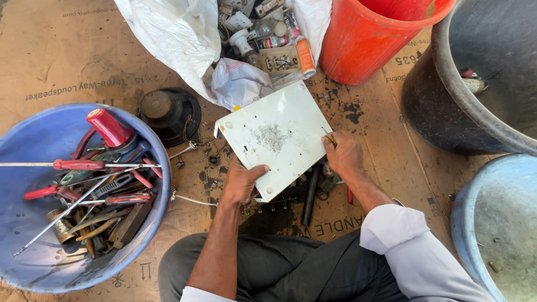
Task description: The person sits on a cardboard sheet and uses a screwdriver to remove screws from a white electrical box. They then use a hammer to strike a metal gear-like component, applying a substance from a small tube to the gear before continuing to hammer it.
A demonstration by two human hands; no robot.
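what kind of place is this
Probably an informal repair or scrap-salvage spot on the floor: a blue tub of screwdrivers, a loose speaker, and a white metal panel worked over flattened cardboard.

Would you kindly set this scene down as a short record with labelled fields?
Left hand: grips the near edge of the white metal panel.
Right hand: holds a small yellow-handled tool at the panel's right edge.
Blue tub: on the left, holds red-handled screwdrivers and other tools.
Black speaker: lies on the cardboard beyond the panel.
White sack: open, full of scrap parts.
Orange bucket: beside the sack.
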